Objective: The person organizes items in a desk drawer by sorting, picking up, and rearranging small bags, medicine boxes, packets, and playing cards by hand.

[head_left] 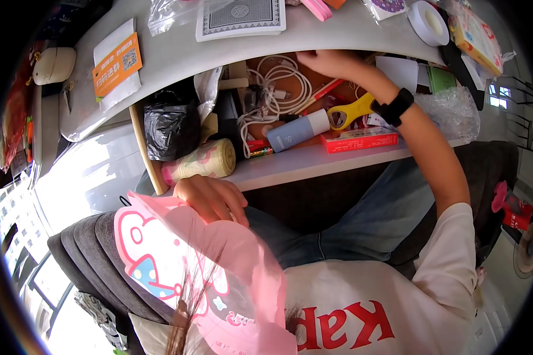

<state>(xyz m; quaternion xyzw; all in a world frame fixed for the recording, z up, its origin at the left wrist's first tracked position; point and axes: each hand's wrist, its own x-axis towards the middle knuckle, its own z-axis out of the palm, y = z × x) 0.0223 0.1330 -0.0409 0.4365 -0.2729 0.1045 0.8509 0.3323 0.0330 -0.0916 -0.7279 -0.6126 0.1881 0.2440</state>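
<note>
Right grip (322, 64) in drawer (343, 165), shirt (361, 285) reading "Kap"

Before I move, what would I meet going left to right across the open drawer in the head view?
Black plastic bag → blue white-capped bottle → yellow looped handle → crinkled clear plastic.

The cable (305, 89) is white; the bottle (293, 131) greyish blue, white-capped; the looped tool (364, 106) yellow; the flat box (359, 141) red; the roll (210, 158) cream and pink; the plastic bag (170, 127) at left black; the near cartoon sheet (249, 254) pink, white and blue; the far card (241, 12) grey and white, ornately patterned; the shirt (361, 278) white, lettered red.
</note>
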